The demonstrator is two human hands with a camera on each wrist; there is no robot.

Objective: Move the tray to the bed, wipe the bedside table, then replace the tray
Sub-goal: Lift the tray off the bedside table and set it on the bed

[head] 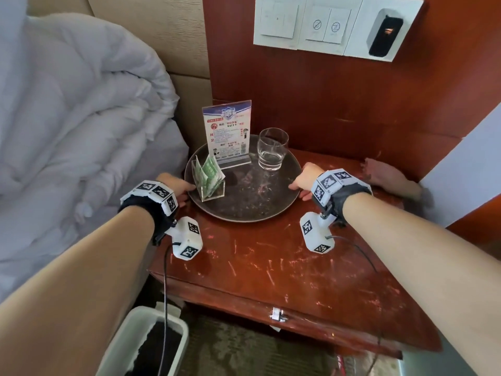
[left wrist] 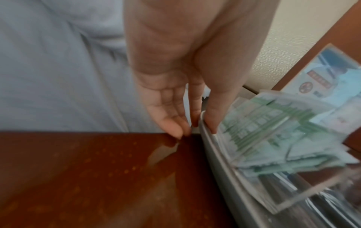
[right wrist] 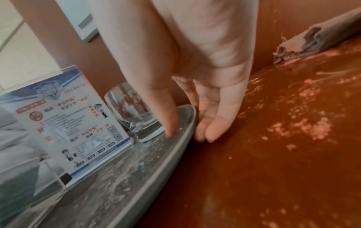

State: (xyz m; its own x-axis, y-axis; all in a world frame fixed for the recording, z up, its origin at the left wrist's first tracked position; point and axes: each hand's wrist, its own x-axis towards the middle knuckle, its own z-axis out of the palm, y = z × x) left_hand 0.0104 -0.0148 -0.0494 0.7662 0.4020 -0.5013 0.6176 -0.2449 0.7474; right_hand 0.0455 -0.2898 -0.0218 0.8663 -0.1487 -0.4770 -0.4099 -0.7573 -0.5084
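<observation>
Currently both hands at tray [head: 244, 210], on opposite sides. Left hand [head: 177, 185] pinches left rim: thumb over edge, fingers down outside, tips at counter [head: 271, 261]. Right hand [head: 302, 180] pinches right rim: thumb inside, fingers curled under edge. Tray round, dark, sits on counter at back left, just beside bed [head: 67, 118]. On tray: upright sign stand [head: 229, 131], glass [head: 272, 149], clear holder [head: 208, 183] with green packets. Folded cloth [head: 390, 175] lies at counter's back right, apart from tray.

The green packets [left wrist: 273, 131] are blurred in the left wrist view. The bin [head: 120, 339] is cut off below, and the sign [head: 229, 131] cannot be read.
</observation>
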